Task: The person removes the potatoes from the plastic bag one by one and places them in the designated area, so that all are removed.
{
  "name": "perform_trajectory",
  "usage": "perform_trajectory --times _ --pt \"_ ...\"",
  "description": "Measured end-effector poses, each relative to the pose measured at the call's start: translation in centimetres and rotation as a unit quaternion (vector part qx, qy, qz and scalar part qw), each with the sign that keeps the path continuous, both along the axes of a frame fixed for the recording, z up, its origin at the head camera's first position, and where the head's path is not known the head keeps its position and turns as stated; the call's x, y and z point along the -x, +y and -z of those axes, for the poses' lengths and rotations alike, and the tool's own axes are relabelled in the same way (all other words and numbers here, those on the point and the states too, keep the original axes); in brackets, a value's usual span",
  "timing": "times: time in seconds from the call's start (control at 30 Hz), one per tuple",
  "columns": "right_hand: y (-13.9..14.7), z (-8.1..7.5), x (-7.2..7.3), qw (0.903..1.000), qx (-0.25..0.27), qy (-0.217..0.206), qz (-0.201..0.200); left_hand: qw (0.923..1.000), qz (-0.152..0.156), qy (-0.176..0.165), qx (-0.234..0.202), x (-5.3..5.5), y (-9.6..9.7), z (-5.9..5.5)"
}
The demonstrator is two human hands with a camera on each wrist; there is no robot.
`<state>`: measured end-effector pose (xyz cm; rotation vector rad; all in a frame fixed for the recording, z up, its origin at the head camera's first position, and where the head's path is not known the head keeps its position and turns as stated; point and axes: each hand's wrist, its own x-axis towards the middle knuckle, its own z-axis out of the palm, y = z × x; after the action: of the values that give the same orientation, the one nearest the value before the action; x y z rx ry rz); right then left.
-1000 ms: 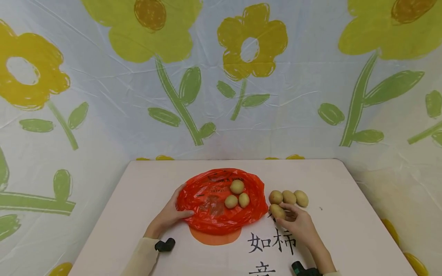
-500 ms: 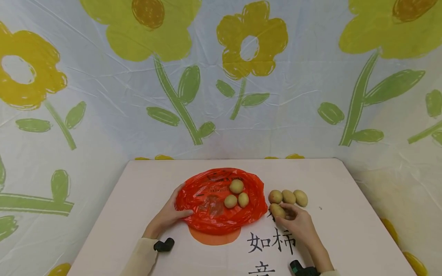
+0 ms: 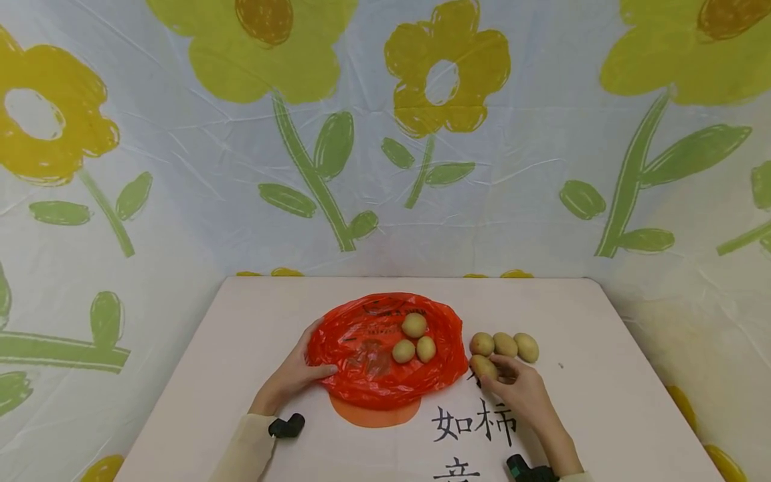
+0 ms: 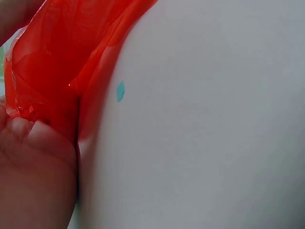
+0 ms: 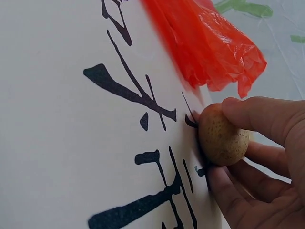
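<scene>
A red plastic bag (image 3: 355, 335) lies spread on the table, its mouth facing up. Three small potatoes (image 3: 413, 325) rest in its right half. My left hand (image 3: 294, 375) holds the bag's left side, thumb over the near rim and fingers round the outer wall. Close by the bag's right edge, my right hand (image 3: 525, 393) pinches another potato (image 3: 484, 366) between thumb and fingers. In the right wrist view, this potato (image 5: 223, 136) shows brown speckled skin and sits low at the table surface. Three more potatoes (image 3: 504, 345) stand in a row just beyond it.
The pale table (image 3: 253, 314) carries black printed characters (image 3: 476, 422) and an orange printed shape (image 3: 375, 414) in front of the bag. A flower-patterned cloth (image 3: 512, 227) encloses the back and sides. Each wrist wears a black device (image 3: 286, 426).
Both hands keep their places on the bag and the potato. Only the head view shifts slightly.
</scene>
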<state>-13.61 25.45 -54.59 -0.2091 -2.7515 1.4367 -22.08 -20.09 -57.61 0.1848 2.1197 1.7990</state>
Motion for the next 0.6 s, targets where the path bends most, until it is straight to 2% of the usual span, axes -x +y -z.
perform_trajectory --times 0.27,0.5,0.6 --pt "0.3 -0.6 -0.2 0.9997 -0.009 0.000 -0.023 1.0000 -0.004 0.006 0.003 -0.2 0.0 -0.2" --pt "0.1 -2.2 -0.2 0.9978 -0.040 0.008 -0.053 1.0000 -0.002 0.009 0.003 -0.1 0.1 -0.4" --pt "-0.3 -2.9 0.0 0.9968 -0.049 0.023 -0.059 1.0000 -0.001 0.009 0.003 -0.1 0.2 -0.4"
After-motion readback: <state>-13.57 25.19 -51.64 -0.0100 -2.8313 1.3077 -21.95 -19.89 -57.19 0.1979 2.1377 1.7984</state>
